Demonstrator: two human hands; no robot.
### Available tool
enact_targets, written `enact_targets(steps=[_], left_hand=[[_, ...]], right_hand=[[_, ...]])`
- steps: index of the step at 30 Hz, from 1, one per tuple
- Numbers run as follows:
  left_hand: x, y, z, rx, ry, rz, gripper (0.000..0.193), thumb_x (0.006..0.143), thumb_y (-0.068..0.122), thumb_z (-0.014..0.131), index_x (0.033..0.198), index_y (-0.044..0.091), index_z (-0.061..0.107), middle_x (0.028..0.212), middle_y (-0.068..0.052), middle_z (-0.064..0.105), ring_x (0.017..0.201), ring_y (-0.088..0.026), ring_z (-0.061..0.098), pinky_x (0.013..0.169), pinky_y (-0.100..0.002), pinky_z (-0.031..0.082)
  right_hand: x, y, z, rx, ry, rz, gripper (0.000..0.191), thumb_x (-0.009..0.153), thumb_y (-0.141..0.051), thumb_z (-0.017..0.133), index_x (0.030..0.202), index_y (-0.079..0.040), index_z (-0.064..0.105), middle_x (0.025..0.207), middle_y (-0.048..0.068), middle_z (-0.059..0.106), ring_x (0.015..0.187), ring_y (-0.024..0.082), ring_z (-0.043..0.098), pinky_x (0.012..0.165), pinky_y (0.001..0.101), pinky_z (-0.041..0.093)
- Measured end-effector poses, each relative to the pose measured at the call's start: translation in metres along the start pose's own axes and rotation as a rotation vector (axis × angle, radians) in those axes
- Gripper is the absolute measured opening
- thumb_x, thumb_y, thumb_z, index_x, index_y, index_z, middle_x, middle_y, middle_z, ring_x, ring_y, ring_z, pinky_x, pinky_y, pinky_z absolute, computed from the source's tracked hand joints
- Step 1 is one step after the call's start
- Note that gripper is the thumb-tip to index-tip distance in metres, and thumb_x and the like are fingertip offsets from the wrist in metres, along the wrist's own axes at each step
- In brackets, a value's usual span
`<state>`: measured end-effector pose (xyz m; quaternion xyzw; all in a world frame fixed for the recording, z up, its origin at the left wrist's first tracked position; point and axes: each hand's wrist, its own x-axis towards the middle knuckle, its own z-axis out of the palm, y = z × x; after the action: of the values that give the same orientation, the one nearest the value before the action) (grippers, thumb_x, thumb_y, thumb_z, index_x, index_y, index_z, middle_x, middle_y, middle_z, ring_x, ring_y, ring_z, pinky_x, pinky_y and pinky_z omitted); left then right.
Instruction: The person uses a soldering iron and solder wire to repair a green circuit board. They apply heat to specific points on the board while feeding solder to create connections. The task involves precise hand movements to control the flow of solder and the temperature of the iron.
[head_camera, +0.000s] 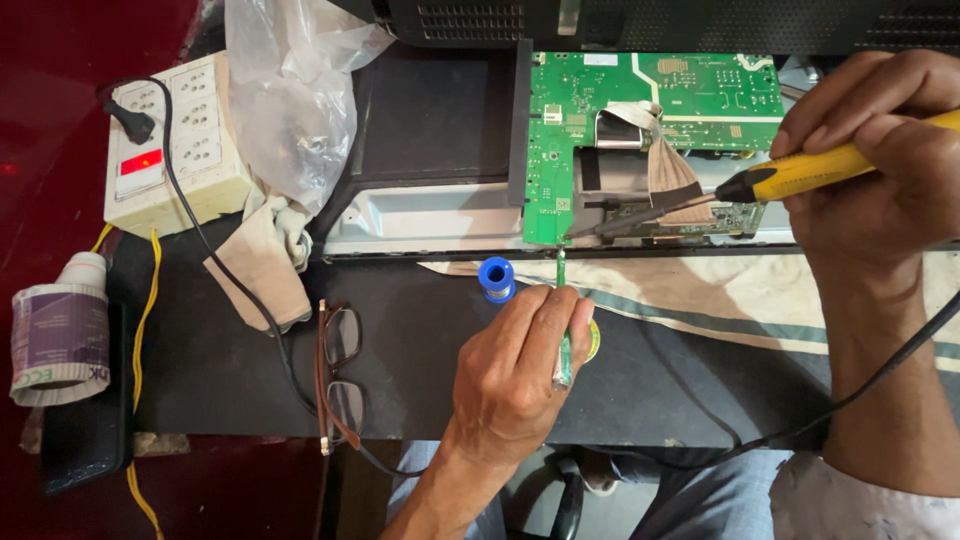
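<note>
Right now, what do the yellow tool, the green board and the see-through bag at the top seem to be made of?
The yellow tool in the right hand: a matte plastic-looking handle with a dark metal tip. The green board: a rigid, lacquered circuit laminate, probably fibreglass, dotted with shiny solder points. The bag: thin clear plastic film, crinkled and glossy where light catches it.

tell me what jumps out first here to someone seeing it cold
The bright green circuit board at top centre, where the right hand brings a yellow soldering iron to its lower edge. Just below, the left hand holds a thin green tool upright beside a blue spool.
</note>
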<state>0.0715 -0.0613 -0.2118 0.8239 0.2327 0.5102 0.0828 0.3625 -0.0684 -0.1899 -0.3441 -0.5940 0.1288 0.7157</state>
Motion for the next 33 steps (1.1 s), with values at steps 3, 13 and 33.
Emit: enact_targets(steps=[3,13,33], left_hand=[[0.0,0.0,0.0,-0.003,0.0,0.0,0.018,0.096,0.004,0.079,0.107,-0.004,0.067,0.099,-0.012,0.067,0.083,-0.025,0.071,0.07,-0.034,0.059],[0.001,0.0,0.001,-0.005,0.002,-0.002,0.018,0.097,0.003,0.078,0.106,-0.005,0.066,0.098,-0.012,0.066,0.082,-0.024,0.071,0.069,-0.033,0.059],[0.001,0.0,0.001,0.003,0.008,0.001,0.018,0.096,0.003,0.079,0.106,-0.004,0.066,0.097,-0.011,0.066,0.081,-0.024,0.071,0.068,-0.033,0.059]], right_hand=[[0.0,0.001,0.0,0.03,0.0,0.006,0.031,0.099,-0.011,0.04,0.074,0.006,0.043,0.072,0.029,0.048,0.051,0.027,0.045,0.056,0.0316,0.045],[0.003,-0.008,0.002,-0.021,-0.022,0.053,0.028,0.096,-0.013,0.038,0.074,0.005,0.044,0.073,0.03,0.052,0.05,0.024,0.043,0.052,0.0297,0.044],[0.001,-0.01,0.008,-0.026,0.017,0.082,0.028,0.096,-0.013,0.038,0.074,0.004,0.043,0.071,0.026,0.051,0.049,0.023,0.042,0.048,0.0291,0.042]])
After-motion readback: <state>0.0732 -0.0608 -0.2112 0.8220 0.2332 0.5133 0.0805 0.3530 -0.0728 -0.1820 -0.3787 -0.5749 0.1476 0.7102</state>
